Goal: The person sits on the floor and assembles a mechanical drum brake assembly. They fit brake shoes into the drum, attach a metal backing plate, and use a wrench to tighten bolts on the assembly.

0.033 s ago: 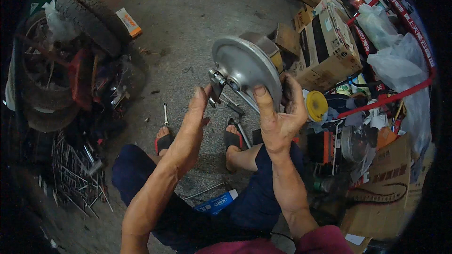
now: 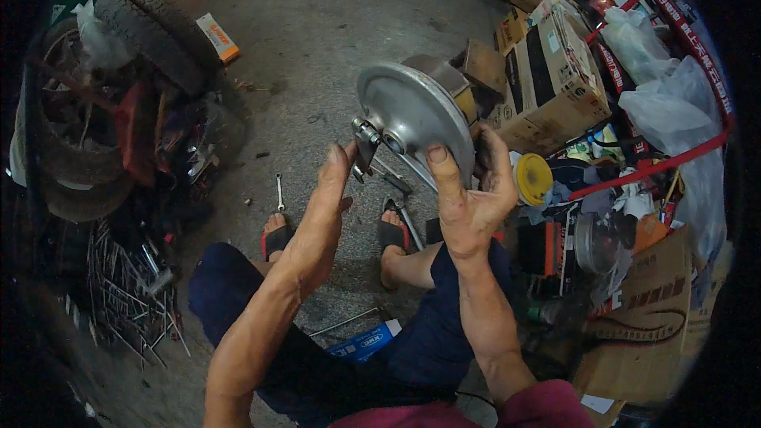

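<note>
A silver, round metal drum plate (image 2: 408, 111) with a hole at its centre is held up, tilted, above the floor. My right hand (image 2: 468, 206) grips its right rim, thumb on the front and fingers round the edge. My left hand (image 2: 325, 206) is at a small metal lever fitting (image 2: 365, 147) on the plate's left, fingertips against it and partly hidden. Below, a wrench (image 2: 279, 194) lies on the floor by my left foot, and more long metal tools (image 2: 404, 222) lie by my right foot.
Tyres (image 2: 147, 36) and parts are piled left, with metal rods (image 2: 131, 293) below them. Cardboard boxes (image 2: 547, 87), plastic bags (image 2: 666, 111), a red rail (image 2: 610, 182) and a yellow lid (image 2: 533, 178) crowd the right. A blue box (image 2: 365, 345) lies below my hands.
</note>
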Demonstrator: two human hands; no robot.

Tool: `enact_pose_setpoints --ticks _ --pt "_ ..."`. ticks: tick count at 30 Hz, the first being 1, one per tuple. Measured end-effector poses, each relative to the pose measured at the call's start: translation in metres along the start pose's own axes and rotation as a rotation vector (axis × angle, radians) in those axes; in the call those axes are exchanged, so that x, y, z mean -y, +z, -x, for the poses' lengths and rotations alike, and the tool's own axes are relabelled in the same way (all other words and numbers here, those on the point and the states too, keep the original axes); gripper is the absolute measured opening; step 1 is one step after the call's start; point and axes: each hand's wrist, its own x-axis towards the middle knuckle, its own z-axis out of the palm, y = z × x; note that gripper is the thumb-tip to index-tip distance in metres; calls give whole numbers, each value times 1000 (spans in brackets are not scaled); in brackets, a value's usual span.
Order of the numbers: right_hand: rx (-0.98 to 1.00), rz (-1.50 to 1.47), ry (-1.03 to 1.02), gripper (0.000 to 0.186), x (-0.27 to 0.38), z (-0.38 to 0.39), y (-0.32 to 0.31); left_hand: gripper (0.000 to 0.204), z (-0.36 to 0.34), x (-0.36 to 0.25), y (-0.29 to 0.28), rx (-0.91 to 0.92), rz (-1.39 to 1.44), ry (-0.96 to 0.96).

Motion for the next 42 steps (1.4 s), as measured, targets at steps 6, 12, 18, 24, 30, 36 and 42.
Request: enact_pose_setpoints --ticks 6,12,18,24,30,36,42 --pt "-38 -33 -5 56 0 -3 -1 101 -2 2 -2 -16 -178 20" --pt "-3 -37 -39 54 -8 -7 -3 99 0 -1 -1 -23 -209 8" --pt "-38 -16 -7 56 -5 -5 -2 87 -3 6 -1 -34 -236 168" --pt "-26 -24 1 57 -9 -6 -6 90 -3 -2 1 -62 -249 55" --pt "-40 -40 -29 56 -9 -4 -2 100 1 -2 3 -37 -207 43" --pt "-27 -17 -6 56 -8 -5 -4 114 0 -10 5 -25 -114 -136" --pt "-20 -8 -16 56 -9 -6 -4 111 2 -5 1 -9 -159 -15"
